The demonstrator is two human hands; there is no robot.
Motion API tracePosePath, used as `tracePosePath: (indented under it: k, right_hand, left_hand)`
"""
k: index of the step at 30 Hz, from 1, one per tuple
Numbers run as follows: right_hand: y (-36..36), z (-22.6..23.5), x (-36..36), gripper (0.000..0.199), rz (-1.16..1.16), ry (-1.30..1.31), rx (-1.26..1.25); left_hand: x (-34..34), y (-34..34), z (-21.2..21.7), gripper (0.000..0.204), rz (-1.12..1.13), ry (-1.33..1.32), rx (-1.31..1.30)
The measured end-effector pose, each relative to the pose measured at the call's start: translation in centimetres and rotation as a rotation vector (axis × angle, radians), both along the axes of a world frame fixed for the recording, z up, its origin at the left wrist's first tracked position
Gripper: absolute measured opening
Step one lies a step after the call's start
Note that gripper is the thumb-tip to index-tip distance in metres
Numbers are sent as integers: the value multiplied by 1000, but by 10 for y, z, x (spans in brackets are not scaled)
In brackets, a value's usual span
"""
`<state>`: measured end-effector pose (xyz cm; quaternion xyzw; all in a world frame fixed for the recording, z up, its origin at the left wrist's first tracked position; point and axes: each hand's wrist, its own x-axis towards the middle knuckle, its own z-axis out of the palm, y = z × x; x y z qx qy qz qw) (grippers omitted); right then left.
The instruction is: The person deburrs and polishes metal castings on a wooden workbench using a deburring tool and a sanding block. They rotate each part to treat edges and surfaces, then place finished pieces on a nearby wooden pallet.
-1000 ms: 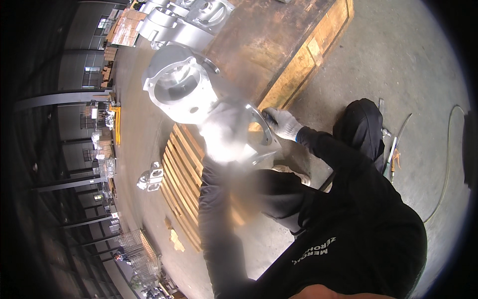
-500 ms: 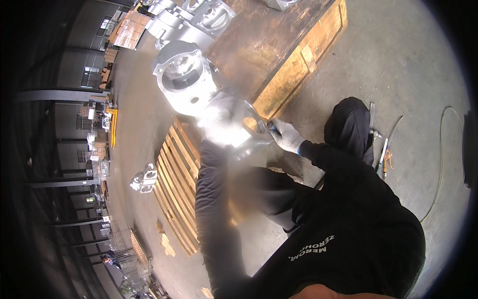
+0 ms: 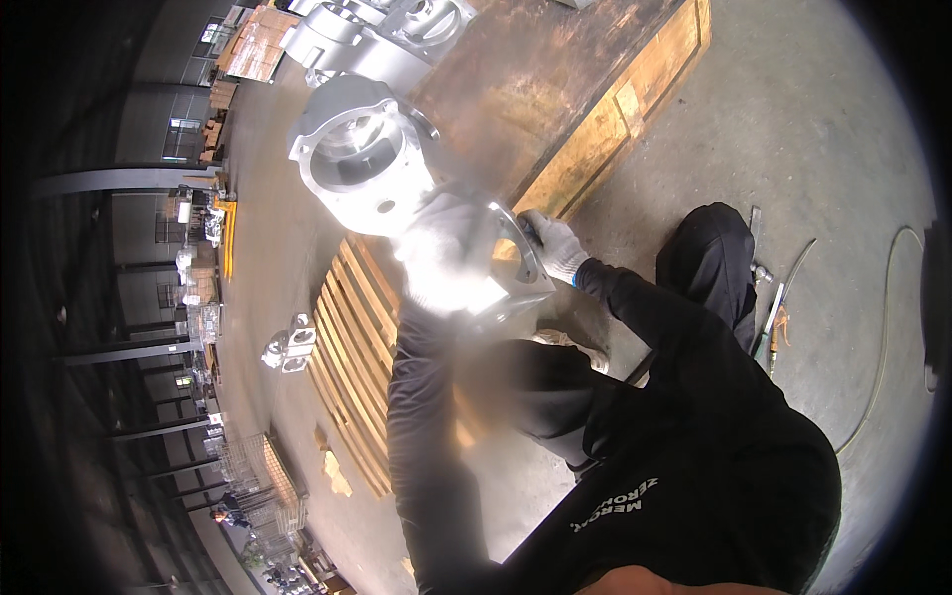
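Casting (image 3: 526, 290) is showing silver, glaring to white. Right glove (image 3: 557, 245) is reading pale grey, blue at cuff; left glove (image 3: 436, 253) is appearing hazy white. Crate (image 3: 555, 69) is displaying mottled brown top, yellow-tan side. Pallet (image 3: 359, 332) is presenting tan stripes. Shirt (image 3: 724, 486) is reading black, white-lettered.

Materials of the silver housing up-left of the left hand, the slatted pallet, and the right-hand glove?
Silver housing: metal, perhaps cast aluminium; bright grey with a shiny rim.
Slatted pallet: likely bare wood, judging by its pale-brown slats.
Right-hand glove: probably knit fabric; matte, off-white, blue cuff edge. Fibre can't be told.
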<state>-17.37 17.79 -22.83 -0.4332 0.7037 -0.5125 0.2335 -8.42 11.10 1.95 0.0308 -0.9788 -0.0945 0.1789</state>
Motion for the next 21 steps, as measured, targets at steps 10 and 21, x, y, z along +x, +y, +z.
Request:
tracePosePath:
  k: [10, 21]
  right_hand:
    - [4, 17, 6, 33, -89, 20, -115]
    - [59, -10, 38, 30, -128, 118, -336]
  left_hand:
    - [1, -5, -3, 29, -15, -7, 27]
    - [4, -4, -7, 29, 64, 64, 103]
